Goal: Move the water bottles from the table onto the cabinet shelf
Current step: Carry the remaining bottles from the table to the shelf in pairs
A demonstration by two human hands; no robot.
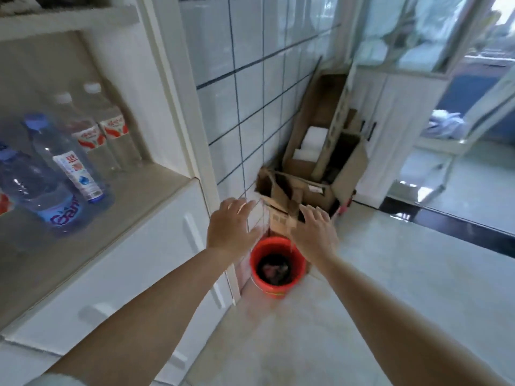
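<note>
Several clear water bottles stand on the cabinet shelf (133,196) at the left. Two with white caps and red labels (111,129) are at the back. A blue-capped bottle with a white label (69,160) stands in front of them, and a wider blue-labelled bottle (39,190) is nearest the left edge. My left hand (232,227) and my right hand (315,229) are stretched out in front of me, to the right of the shelf, fingers straight and holding nothing. No table is in view.
A red bucket (274,266) stands on the floor just below my hands, against the tiled wall. Behind it are open cardboard boxes (312,174). White cabinet drawers (133,263) lie under the shelf. A pale tiled floor (390,274) extends right toward a glass door.
</note>
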